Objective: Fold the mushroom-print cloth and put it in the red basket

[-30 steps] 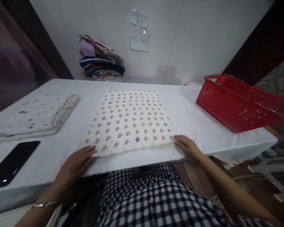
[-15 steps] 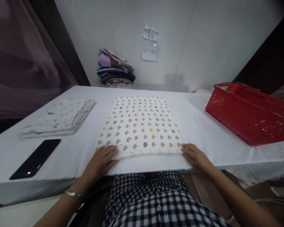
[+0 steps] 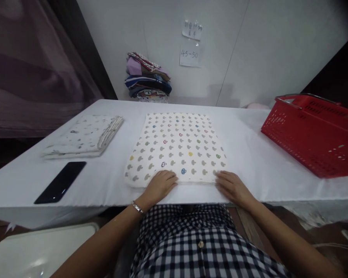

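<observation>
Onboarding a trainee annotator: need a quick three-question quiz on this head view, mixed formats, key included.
1. Multiple choice: which corner of the mushroom-print cloth does the right hand touch?
A) far left
B) near left
C) near right

2. True or false: the black smartphone lies nearer the table's front edge than the folded cloth on the left does.

3. Fill in: the lower wall sign reads ____.

Key: 1. C; 2. True; 3. 45-50
</observation>
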`<state>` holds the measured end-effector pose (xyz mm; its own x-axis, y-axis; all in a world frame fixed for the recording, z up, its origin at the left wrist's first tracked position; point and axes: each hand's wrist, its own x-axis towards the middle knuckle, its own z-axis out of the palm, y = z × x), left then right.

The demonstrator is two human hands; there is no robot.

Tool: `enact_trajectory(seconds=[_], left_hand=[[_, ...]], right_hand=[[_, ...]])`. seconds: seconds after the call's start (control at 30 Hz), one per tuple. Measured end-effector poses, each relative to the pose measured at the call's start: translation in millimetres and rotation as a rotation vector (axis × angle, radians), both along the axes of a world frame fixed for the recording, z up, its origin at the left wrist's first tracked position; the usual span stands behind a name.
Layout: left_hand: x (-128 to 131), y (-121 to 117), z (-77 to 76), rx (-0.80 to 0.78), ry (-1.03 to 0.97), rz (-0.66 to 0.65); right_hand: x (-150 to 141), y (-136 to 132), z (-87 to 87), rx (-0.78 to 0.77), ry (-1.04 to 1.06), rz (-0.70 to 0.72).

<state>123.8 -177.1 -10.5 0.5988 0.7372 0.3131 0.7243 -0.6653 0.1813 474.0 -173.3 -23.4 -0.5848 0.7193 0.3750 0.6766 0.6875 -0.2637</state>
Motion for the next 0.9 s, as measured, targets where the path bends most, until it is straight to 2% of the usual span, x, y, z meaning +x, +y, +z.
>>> enact_trajectory(seconds=[0.13, 0.27, 0.57, 0.77, 0.9], left_hand=[[-0.1, 0.6, -0.6, -0.038, 0.007, 0.028], [-0.1, 2.6, -1.3, -0.098, -0.033, 0.039], [-0.4, 7.9, -0.8, -0.154, -0.136, 0.049], [6.2, 6.4, -4.4, -0.100, -0.035, 0.122], [10.3, 5.9, -5.4, -0.085, -0.043, 0.181]], right_hand=[[-28.3, 7.5, -0.3, -0.015, -0.019, 0.013], [-43.6, 13.8, 6.9, -0.025, -0.069, 0.026], [-47.5, 20.7, 14.4, -0.119, -0.048, 0.033], [-50.4, 19.4, 12.4, -0.065, -0.100, 0.072], [-58.2, 18.1, 9.9, -0.044, -0.127, 0.090]])
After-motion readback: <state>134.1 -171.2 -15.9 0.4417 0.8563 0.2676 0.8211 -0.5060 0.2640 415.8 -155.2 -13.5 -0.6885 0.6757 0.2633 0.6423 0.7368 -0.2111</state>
